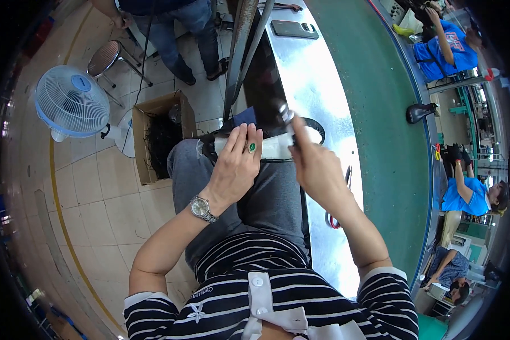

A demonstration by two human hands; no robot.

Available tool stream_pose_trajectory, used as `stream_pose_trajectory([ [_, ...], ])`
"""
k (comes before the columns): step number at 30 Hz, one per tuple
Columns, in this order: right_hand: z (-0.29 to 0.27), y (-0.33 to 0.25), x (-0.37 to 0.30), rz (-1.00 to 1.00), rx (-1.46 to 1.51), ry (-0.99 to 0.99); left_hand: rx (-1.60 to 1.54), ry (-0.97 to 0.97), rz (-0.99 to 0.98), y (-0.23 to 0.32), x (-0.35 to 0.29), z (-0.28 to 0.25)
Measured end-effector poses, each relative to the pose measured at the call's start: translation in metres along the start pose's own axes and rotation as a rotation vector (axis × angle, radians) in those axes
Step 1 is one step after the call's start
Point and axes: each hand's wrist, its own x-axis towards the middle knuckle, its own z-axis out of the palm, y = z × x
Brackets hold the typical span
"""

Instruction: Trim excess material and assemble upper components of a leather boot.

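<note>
The left hand (235, 164) is lying palm-down with fingers together over a white shoe piece (275, 147), pressing it against the person's lap; a green-stoned ring and a metal wristwatch (200, 208) are showing on that hand and wrist. The right hand (314, 164) is closing around a small dark tool (285, 116) and holding its tip at the white piece's upper edge, just beside the left fingertips. A black strap loop (317, 126) is lying just beyond the hands on the shiny metal bench (317, 73). Scissors with red handles (337, 218) are resting on the bench under the right forearm. A phone (294, 29) is lying farther up the bench. A green conveyor belt (379, 113) is running alongside, carrying a black shoe (420, 112). To the left, a cardboard box (153, 144) and a floor fan (72, 102) are standing on the tiles.
</note>
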Motion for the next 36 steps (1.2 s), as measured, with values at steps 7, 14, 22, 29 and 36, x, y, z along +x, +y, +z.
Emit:
stream_pose_trajectory([
  [7, 0.005, -0.016, -0.001, -0.081, -0.054, 0.000, 0.018, 0.106, -0.048, 0.002, -0.010, 0.010],
  [14, 0.010, -0.023, 0.002, -0.081, -0.151, -0.167, 0.000, 0.156, -0.020, -0.001, -0.014, 0.011],
  [22, 0.023, -0.028, 0.004, -0.077, -0.152, -0.084, -0.325, 0.132, -0.213, -0.007, -0.009, -0.004],
  [29, 0.044, -0.037, 0.002, -0.071, -0.049, -0.033, -0.090, -0.019, -0.122, -0.031, -0.010, -0.031],
  [36, 0.030, -0.059, 0.002, -0.007, 0.089, 0.018, -0.113, -0.002, -0.167, -0.027, -0.020, -0.029],
])
